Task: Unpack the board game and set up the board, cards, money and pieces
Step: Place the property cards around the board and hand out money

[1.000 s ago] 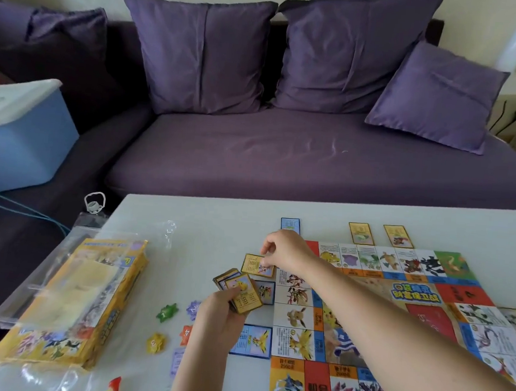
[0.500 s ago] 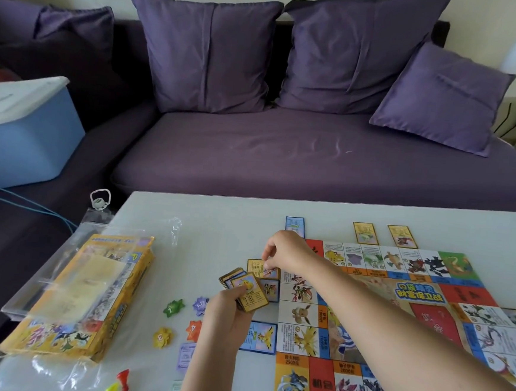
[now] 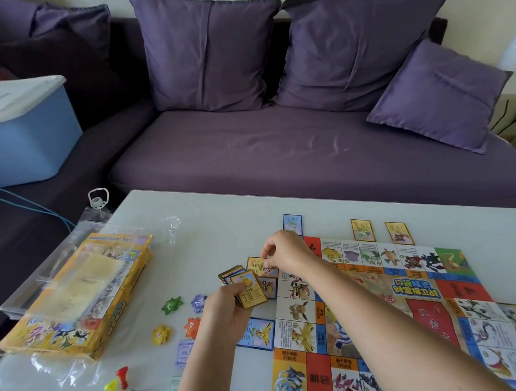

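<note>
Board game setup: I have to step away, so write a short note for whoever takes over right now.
Left hand holds a fanned stack of cards. Right hand pinches one gold card at the left edge of the board, placing it.
Done: board unfolded on the table; some cards lie along its far and left edges; star tokens out beside the game box.
Left: deal the rest of the stack around the board, set out money, place pieces.
</note>
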The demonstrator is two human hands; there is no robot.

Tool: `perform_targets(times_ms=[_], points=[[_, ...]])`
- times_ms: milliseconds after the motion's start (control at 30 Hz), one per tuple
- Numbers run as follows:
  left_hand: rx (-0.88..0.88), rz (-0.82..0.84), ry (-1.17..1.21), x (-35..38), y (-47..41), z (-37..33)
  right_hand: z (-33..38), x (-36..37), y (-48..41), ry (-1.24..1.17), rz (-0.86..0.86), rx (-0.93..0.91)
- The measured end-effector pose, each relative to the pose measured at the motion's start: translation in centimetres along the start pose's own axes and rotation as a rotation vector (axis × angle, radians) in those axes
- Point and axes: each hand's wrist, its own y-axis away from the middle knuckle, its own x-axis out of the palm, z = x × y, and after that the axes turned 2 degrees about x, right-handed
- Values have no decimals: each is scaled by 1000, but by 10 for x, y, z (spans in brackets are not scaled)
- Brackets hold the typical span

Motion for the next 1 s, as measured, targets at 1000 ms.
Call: perform_targets(times_ms=[1000], points=[[194, 222, -328, 0, 55, 6, 4, -28, 129, -586, -56, -39]])
